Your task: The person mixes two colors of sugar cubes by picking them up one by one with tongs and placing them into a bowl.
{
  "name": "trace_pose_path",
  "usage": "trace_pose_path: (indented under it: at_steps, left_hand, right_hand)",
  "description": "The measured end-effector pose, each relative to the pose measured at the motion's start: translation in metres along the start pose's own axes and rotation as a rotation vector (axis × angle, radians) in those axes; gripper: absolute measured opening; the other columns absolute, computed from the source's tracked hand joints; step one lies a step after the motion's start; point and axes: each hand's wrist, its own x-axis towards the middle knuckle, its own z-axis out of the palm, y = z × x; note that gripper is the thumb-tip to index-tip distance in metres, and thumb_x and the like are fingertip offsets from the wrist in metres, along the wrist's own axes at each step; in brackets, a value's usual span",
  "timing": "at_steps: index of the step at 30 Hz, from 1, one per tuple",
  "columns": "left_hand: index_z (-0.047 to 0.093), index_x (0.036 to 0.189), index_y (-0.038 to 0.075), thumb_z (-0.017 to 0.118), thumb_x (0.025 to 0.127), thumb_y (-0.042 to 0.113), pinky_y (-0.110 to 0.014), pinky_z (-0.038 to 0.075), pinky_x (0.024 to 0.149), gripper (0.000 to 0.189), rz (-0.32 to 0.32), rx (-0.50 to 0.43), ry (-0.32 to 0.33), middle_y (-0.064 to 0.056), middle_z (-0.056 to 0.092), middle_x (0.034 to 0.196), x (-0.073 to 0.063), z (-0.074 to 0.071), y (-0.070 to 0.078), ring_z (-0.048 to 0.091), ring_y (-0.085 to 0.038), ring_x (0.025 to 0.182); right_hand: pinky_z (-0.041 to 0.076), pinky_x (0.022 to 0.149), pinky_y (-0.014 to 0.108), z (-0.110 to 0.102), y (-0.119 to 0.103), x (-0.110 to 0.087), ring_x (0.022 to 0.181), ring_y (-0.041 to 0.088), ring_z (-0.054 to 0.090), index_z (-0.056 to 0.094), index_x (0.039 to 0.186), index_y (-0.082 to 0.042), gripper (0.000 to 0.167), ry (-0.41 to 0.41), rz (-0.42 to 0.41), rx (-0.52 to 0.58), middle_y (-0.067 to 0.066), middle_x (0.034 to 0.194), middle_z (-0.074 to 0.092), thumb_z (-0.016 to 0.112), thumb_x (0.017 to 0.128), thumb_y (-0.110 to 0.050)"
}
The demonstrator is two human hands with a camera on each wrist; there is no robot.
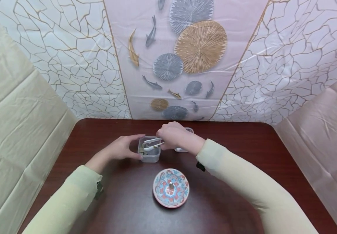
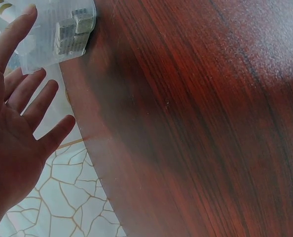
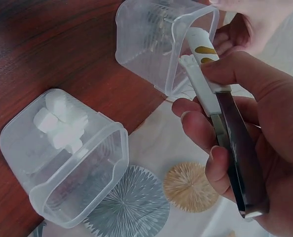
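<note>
My right hand (image 1: 174, 135) grips a pair of tongs (image 3: 235, 143) with dark handles and white tips. The tips reach into the mouth of a clear plastic container (image 1: 151, 159), where several small greyish cubes (image 2: 75, 32) lie at one side. My left hand (image 1: 124, 148) holds that container at its left side, thumb at the front corner and index finger at the back one, the other fingers extended. I cannot tell whether the tongs pinch a cube. Nearer to me, a patterned bowl (image 1: 160, 195) has one small brown cube (image 1: 171, 186) in its middle.
A second clear container (image 3: 94, 180) with several white pieces (image 3: 62, 121) stands to the right, partly hidden by my right hand in the head view. The dark wooden table (image 1: 121, 201) ends at the back against a patterned cloth (image 1: 98, 81).
</note>
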Motion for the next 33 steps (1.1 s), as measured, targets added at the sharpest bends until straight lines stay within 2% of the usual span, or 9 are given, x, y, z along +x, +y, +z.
trace_pose_path:
  at_steps: [10, 19, 23, 27, 33]
  left_hand:
    - [0.049, 0.161, 0.01, 0.094, 0.082, 0.035, -0.058, 0.042, 0.119, 0.094, -0.012, -0.001, -0.007, -0.015, 0.059, 0.155, 0.0, -0.001, 0.001, 0.054, -0.034, 0.144]
    - [0.05, 0.16, 0.01, 0.094, 0.082, 0.035, -0.056, 0.043, 0.118, 0.093, 0.007, 0.01, -0.003, -0.015, 0.061, 0.153, -0.001, -0.002, 0.002, 0.056, -0.033, 0.142]
    - [0.051, 0.159, 0.009, 0.094, 0.081, 0.036, -0.055, 0.045, 0.117, 0.093, 0.027, 0.023, 0.006, -0.016, 0.062, 0.151, -0.001, -0.002, 0.001, 0.058, -0.033, 0.141]
    - [0.052, 0.158, 0.007, 0.095, 0.081, 0.037, -0.056, 0.045, 0.116, 0.093, 0.047, 0.027, 0.015, -0.016, 0.063, 0.15, -0.001, -0.002, 0.0, 0.058, -0.034, 0.14]
    - [0.051, 0.159, 0.007, 0.095, 0.081, 0.036, -0.056, 0.044, 0.117, 0.094, 0.042, 0.021, 0.01, -0.015, 0.062, 0.151, -0.001, -0.001, 0.001, 0.057, -0.033, 0.141]
  right_hand:
    - [0.058, 0.071, 0.037, 0.0, -0.009, 0.013, 0.076, 0.018, 0.067, 0.08, 0.102, -0.019, 0.022, -0.082, 0.019, -0.087, -0.002, 0.091, 0.076, 0.084, 0.091, -0.038]
    - [0.059, 0.072, 0.037, -0.002, -0.01, 0.018, 0.074, 0.016, 0.065, 0.079, 0.097, -0.019, 0.023, -0.128, 0.023, -0.108, -0.003, 0.088, 0.074, 0.084, 0.091, -0.041]
    - [0.06, 0.074, 0.037, -0.004, -0.012, 0.019, 0.076, 0.016, 0.066, 0.079, 0.1, -0.019, 0.024, -0.162, 0.031, -0.12, -0.004, 0.091, 0.074, 0.084, 0.091, -0.041]
    - [0.061, 0.076, 0.037, -0.004, -0.015, 0.021, 0.079, 0.016, 0.068, 0.08, 0.104, -0.019, 0.024, -0.159, 0.035, -0.146, -0.003, 0.096, 0.076, 0.084, 0.09, -0.038]
    - [0.061, 0.082, 0.037, -0.002, -0.02, 0.024, 0.088, 0.018, 0.072, 0.081, 0.112, -0.02, 0.029, -0.158, 0.031, -0.175, -0.002, 0.106, 0.078, 0.085, 0.091, -0.04]
